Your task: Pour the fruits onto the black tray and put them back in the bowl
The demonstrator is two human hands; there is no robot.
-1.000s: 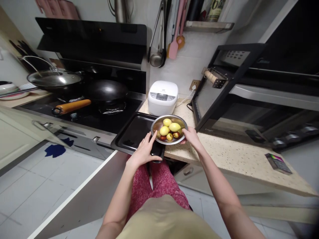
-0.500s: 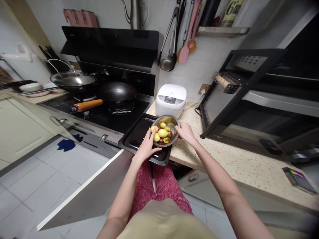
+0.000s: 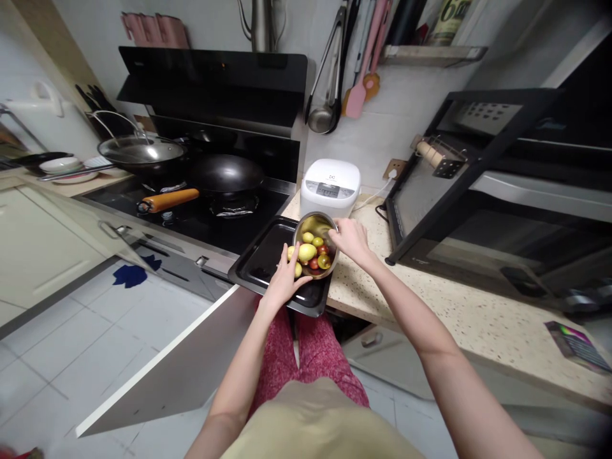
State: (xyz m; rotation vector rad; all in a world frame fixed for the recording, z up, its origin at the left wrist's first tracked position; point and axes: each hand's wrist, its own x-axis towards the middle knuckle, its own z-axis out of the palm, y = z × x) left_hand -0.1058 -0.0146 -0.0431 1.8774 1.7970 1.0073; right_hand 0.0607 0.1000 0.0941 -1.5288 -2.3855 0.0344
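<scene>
A metal bowl (image 3: 313, 224) is tilted to the left over a black baking tray (image 3: 261, 255). Inside lie several yellow-green and dark red fruits (image 3: 306, 253), smooth and roundish; I cannot tell their exact kind. Gripping the bowl's right rim is my right hand (image 3: 352, 242), its fingers closed. My left hand (image 3: 284, 280) is at the bowl's lower left edge with fingers stretched out and thumb apart, against the fruits there. It partly hides the fruits at that rim.
Behind the bowl stands a white rice cooker (image 3: 331, 185). A gas stove (image 3: 191, 223) with a wok (image 3: 227, 173) and a lidded pan (image 3: 143, 153) lies left. An open cabinet door (image 3: 162, 363) juts out below the tray. At right is an oven (image 3: 502, 236) on the counter (image 3: 406, 306).
My right hand has raised its side of the bowl, which now tips more steeply left. The fruits have shifted toward the left and lower rim, beside my left hand.
</scene>
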